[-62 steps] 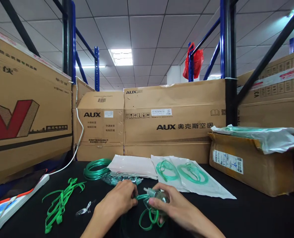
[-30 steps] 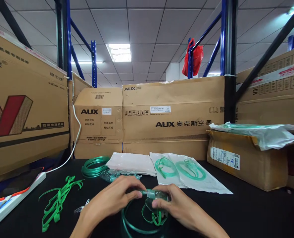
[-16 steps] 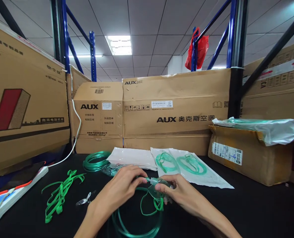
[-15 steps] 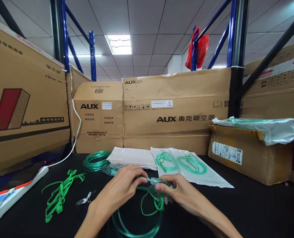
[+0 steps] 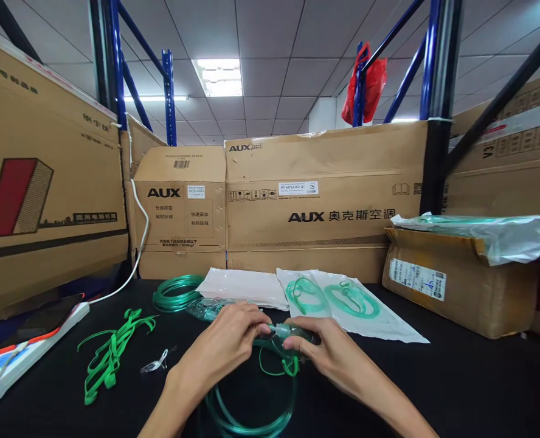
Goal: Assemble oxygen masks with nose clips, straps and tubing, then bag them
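In the head view, both forearms slanted in from the bottom edge, the hands nearly meeting above the black table [image 5: 370,389]. The left hand [image 5: 240,331], knuckles up, pinched the green tubing [image 5: 247,428] at the clear connector [image 5: 281,330]; fingers covered the tubing's end. The right hand [image 5: 320,340] gripped the clear mask [image 5: 304,334] between thumb and fingers, concealing most of its body. A green strap [image 5: 290,366] dangled beneath, partly blocked; the tubing's coil looked dim near the bottom edge.

Red bag [image 5: 376,86] on RH post [image 5: 358,112].
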Action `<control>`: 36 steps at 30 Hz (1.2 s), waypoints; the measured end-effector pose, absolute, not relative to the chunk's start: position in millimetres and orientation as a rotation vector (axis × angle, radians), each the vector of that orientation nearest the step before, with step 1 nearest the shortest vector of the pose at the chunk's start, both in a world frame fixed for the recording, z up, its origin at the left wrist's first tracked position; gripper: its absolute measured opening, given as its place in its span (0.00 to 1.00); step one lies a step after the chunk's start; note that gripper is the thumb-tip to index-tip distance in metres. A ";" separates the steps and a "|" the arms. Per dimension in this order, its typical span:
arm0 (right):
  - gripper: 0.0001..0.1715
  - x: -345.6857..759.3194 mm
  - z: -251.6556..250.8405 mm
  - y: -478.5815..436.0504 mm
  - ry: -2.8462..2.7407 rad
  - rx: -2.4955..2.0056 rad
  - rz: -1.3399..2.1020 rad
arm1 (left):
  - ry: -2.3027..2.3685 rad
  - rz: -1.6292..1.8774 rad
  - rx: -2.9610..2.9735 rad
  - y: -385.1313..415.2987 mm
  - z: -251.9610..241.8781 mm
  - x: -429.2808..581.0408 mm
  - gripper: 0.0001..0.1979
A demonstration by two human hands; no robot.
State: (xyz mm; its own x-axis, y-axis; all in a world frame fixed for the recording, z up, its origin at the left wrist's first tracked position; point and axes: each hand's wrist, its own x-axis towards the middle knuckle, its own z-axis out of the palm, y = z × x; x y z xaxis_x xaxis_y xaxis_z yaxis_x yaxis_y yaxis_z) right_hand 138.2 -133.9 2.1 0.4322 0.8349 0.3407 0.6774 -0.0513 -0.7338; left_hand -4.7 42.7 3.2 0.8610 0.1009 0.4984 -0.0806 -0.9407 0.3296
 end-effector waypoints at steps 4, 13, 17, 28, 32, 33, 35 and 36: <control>0.18 139.3 0.8 -134.6 -1.303 -1.789 0.202 | 0.006 0.761 2.679 41.1 6.4 -4.8 0.08; 0.23 142.7 -3.3 -131.9 -1.294 -1.734 0.371 | -0.010 0.802 2.659 38.4 7.4 -3.5 0.08; 0.27 142.2 -1.2 -129.1 -1.320 -1.667 0.475 | -0.002 0.816 2.658 38.8 6.2 -1.6 0.08; 0.30 144.2 -5.3 -125.5 -1.247 -1.642 0.518 | 0.091 0.798 2.650 40.0 7.7 -5.9 0.07; 0.30 144.5 -0.7 -130.6 -1.256 -1.631 0.543 | 0.094 0.779 2.625 40.3 10.9 -9.8 0.07; 0.30 143.5 1.4 -132.0 -1.265 -1.618 0.555 | 0.089 0.774 2.620 40.2 11.9 -10.8 0.06; 0.30 140.9 5.8 -133.8 -1.280 -1.592 0.576 | 0.072 0.761 2.611 40.0 13.6 -12.2 0.06; 0.30 139.6 7.5 -134.2 -1.286 -1.582 0.583 | 0.066 0.760 2.608 39.8 14.1 -12.4 0.07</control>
State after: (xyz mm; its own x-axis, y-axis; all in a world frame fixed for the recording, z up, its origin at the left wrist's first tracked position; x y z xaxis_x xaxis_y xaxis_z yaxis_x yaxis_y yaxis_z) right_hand 139.6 -134.2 7.5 0.3250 0.9232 0.2050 0.4543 0.0377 -0.8901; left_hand -12.4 39.8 14.1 0.8494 0.1599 0.5030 -0.0704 -0.9102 0.4082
